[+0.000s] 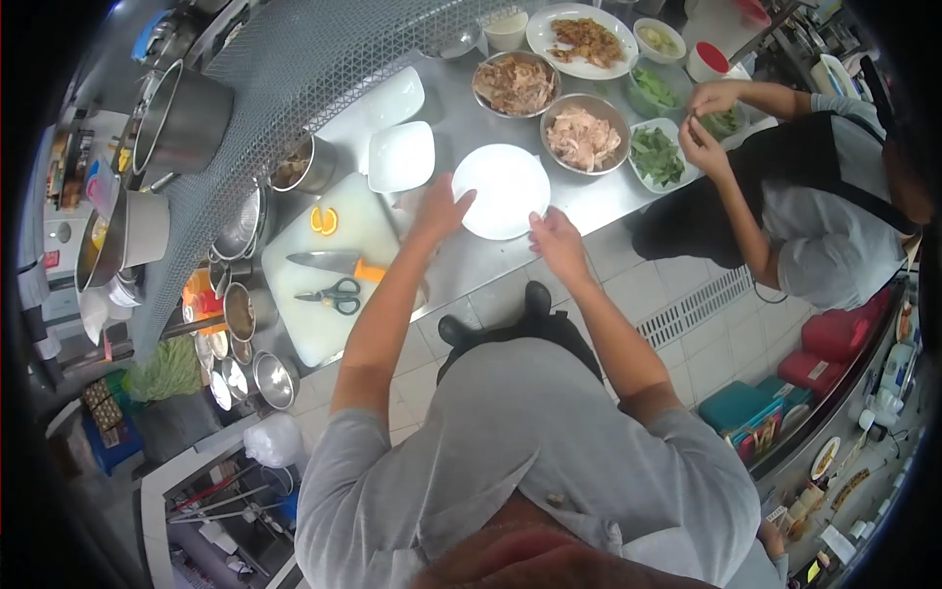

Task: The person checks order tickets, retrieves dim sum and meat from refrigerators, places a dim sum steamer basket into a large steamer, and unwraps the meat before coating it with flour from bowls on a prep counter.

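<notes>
A round white plate (502, 192) is between my two hands, over the front edge of the steel counter. My left hand (442, 208) is at the plate's left rim, its thumb against the edge and its other fingers partly hidden. At the lower right rim, my right hand (557, 239) pinches the edge between thumb and fingers. Just left of the plate stands a square white bowl (401, 157). Behind it to the right are steel bowls of shredded pale meat (583, 137) and browner meat (514, 84).
On the left, a cutting board (314, 294) holds orange pieces (324, 221), an orange-handled knife (334, 262) and scissors (339, 296). A co-worker (805, 187) stands at the right, hands over leafy greens (657, 155). Wire mesh (255, 108) hangs at the upper left.
</notes>
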Tool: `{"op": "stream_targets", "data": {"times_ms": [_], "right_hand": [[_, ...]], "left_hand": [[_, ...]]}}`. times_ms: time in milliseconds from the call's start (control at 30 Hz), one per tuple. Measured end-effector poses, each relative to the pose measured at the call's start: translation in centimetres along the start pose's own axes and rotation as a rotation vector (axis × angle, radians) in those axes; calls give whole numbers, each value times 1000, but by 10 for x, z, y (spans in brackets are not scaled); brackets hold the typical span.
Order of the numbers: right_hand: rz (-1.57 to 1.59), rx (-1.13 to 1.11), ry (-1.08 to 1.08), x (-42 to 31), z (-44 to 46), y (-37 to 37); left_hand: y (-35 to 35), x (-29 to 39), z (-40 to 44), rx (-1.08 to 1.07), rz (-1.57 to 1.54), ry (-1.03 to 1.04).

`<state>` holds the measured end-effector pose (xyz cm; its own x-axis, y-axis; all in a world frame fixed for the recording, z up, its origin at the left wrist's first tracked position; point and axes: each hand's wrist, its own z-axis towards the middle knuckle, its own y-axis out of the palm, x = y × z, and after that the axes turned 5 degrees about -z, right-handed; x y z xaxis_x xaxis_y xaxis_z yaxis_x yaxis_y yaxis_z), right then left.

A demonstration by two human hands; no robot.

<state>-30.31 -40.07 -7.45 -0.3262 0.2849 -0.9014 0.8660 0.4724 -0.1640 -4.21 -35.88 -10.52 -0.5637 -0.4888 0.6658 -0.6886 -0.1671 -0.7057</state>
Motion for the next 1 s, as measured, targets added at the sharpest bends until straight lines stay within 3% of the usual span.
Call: {"op": "stream_targets", "data": {"times_ms": [133, 200, 300, 400, 600, 833, 1000], "right_hand": [[124, -19, 37, 3, 3, 12], [230, 39, 53, 2, -1, 20], [305, 90, 51, 6, 6, 32], [281, 89, 36, 1, 15, 41], [283, 58, -2, -20, 44, 64], [302, 81, -13, -44, 93, 98], [305, 110, -21, -48, 126, 128]], "left_hand": [[-90, 22, 3, 136, 274, 152], [-112, -5, 41, 317, 662, 376], [-122, -17, 78, 352, 856, 398], [-130, -28, 109, 42, 936, 145], [-146, -66, 113, 54, 814, 170], [-165, -81, 101, -9, 734, 28], [-165, -92, 99, 51, 688, 77]]}}
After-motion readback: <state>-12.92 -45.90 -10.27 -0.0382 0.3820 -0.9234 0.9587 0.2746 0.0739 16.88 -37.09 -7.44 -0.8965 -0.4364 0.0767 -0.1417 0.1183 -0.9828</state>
